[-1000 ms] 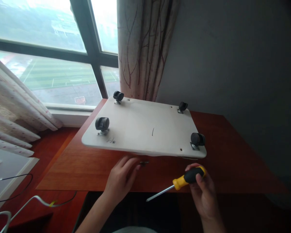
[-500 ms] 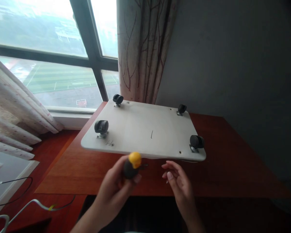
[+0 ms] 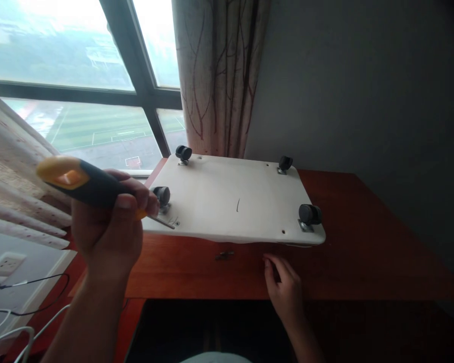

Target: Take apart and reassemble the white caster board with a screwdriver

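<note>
My left hand (image 3: 113, 227) is wrapped round the yellow and dark grey handle of a screwdriver (image 3: 98, 186). Its metal shaft points right and down, with the tip by a screw hole near the front left corner of the white board (image 3: 208, 201). A black caster (image 3: 161, 195) at that corner is partly hidden by my fingers. My right hand (image 3: 285, 282) rests low over the table in front of the board, thumb and forefinger pressed together. Whatever is between them, if anything, is too small to make out. Several small screws (image 3: 224, 255) lie between my hands.
More black casters stand at the back left, back right (image 3: 285, 164) and front right (image 3: 309, 216) corners. The board lies on a reddish wooden table (image 3: 371, 242). Window and curtain (image 3: 219, 75) are behind; cables (image 3: 30, 322) hang at lower left near a wall socket.
My left hand has moved left and up with the screwdriver, uncovering the screws on the table. My right hand has shifted slightly right, its fingertips drawn together.
</note>
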Demonstrator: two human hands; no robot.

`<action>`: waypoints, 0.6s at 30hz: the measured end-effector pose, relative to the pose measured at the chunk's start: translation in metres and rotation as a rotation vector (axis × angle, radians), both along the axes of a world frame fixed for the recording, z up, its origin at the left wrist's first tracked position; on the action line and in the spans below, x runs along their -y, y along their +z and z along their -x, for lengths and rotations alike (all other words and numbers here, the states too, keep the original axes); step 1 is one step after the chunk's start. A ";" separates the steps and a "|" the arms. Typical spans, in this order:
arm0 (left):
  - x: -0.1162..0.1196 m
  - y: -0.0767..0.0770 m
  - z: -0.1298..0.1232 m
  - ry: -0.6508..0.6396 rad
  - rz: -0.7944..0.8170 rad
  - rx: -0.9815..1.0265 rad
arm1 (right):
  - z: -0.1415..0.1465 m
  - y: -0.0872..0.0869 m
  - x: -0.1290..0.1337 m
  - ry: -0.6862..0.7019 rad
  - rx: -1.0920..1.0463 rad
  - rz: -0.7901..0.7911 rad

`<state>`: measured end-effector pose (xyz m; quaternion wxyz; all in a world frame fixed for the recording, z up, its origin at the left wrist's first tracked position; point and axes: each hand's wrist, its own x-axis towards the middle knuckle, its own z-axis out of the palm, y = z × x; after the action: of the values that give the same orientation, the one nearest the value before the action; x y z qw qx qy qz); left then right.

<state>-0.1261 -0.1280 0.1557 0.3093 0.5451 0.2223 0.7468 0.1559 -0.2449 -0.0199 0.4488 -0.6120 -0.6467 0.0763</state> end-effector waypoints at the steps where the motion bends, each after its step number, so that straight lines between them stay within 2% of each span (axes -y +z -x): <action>1: -0.002 -0.001 -0.002 0.007 -0.006 0.006 | 0.000 -0.001 0.000 -0.004 0.014 -0.001; 8: -0.013 -0.008 -0.007 0.013 -0.029 -0.037 | 0.000 -0.004 0.000 0.008 0.087 0.028; 18: -0.011 -0.014 -0.008 0.056 -0.001 -0.030 | 0.000 -0.004 0.002 0.002 0.091 0.033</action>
<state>-0.1181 -0.1172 0.1415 0.2847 0.5501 0.2418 0.7469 0.1562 -0.2464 -0.0238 0.4086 -0.6215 -0.6657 0.0596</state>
